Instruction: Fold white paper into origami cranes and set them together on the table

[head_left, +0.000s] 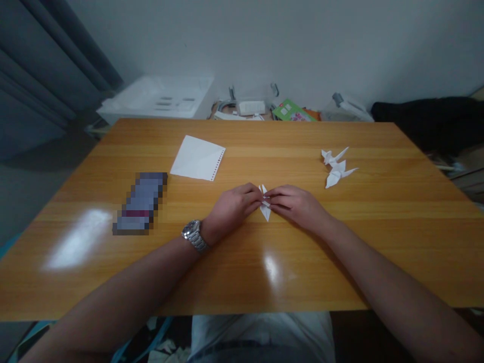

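Note:
Between my hands, low over the middle of the table, is a small piece of folded white paper with narrow pointed ends. My left hand, below a silver wristwatch, pinches its left side. From the other side my right hand grips it, thumb and fingers closed on the folds. The fingertips hide the paper's middle. Off to the right lie folded paper cranes, close together, with pointed tips sticking out. A white sheet with a perforated edge rests flat to the upper left of my left hand.
A phone, blurred by pixels, lies on the left of the wooden table. Past the far edge stand a white plastic bin, a green booklet and assorted items. Dark cloth is at the far right, a grey curtain at the left.

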A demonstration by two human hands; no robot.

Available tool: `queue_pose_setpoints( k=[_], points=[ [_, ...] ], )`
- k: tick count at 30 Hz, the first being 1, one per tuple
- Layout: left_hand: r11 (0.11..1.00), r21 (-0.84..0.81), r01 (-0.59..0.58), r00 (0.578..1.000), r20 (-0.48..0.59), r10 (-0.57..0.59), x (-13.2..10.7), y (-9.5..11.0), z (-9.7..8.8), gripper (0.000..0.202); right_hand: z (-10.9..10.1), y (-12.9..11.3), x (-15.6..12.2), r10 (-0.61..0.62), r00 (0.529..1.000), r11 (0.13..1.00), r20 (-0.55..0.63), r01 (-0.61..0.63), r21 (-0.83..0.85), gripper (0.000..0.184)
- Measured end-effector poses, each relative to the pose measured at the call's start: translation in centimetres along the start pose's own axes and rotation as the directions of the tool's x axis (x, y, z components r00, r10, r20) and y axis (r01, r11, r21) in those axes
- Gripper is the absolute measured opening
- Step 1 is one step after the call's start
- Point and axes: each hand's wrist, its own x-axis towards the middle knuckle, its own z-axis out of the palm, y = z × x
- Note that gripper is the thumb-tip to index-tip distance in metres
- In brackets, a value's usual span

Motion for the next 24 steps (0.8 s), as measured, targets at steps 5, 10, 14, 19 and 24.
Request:
queue_pose_setpoints(
  k=[5,10,14,19,24],
  points=[
    [0.996,0.074,-0.049,0.996,0.076,0.043,-0.1,0.1,-0.5,0.022,-0.1,-0.2,0.0,0.003,1.0,1.0,0.022,-0.003,-0.018,0.021],
    [0.984,0.146,-0.104,0.986,0.143,0.083,-0.2,0.5,-1.2,0.022,-0.2,-0.3,0.0,-0.021,0.999,0.999,0.036,0.022,-0.025,0.023],
    [0.979,0.165,-0.122,0.981,0.167,0.095,-0.3,0.6,-1.5,0.022,-0.2,-0.2,0.1,-0.03,0.998,0.999,0.055,0.032,-0.04,0.023],
    [0.964,0.211,-0.159,0.969,0.218,0.112,-0.4,0.4,-1.5,0.025,-0.5,-0.4,0.0,-0.035,0.995,0.997,0.088,0.041,-0.066,0.026],
    [0.949,0.233,-0.214,0.959,0.234,0.159,-0.7,0.0,-1.6,0.029,-1.0,-0.8,-0.3,-0.022,0.991,0.999,0.132,0.025,-0.026,0.032]
  ],
)
